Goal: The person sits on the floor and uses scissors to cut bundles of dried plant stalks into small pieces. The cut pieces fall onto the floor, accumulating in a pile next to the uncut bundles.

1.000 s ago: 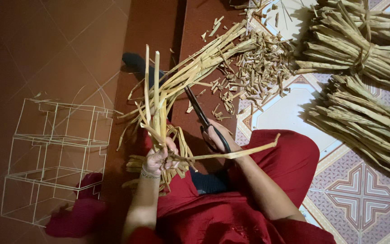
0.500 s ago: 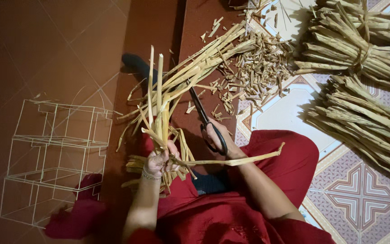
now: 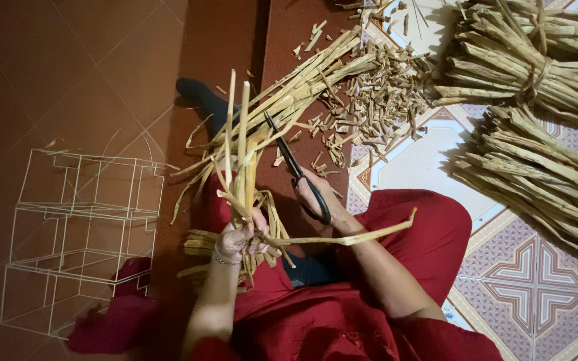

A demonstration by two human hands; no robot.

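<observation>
My left hand grips a bunch of pale dried plant strips that stand up and fan out over my lap. One long strip trails from that hand to the right across my red-clad knee. My right hand holds black scissors by the handles, with the blades pointing up and left into the strips. I cannot tell whether the blades are apart.
A white wire frame stands on the brown floor at left. Short cut pieces litter the floor ahead. Two tied bundles of dried stalks lie at right on patterned tiles. More cut strips pile beside my left knee.
The bunch in my left hand has shifted slightly, and the scissors have moved a little up into the strips. The trailing strip has dropped lower over my knee.
</observation>
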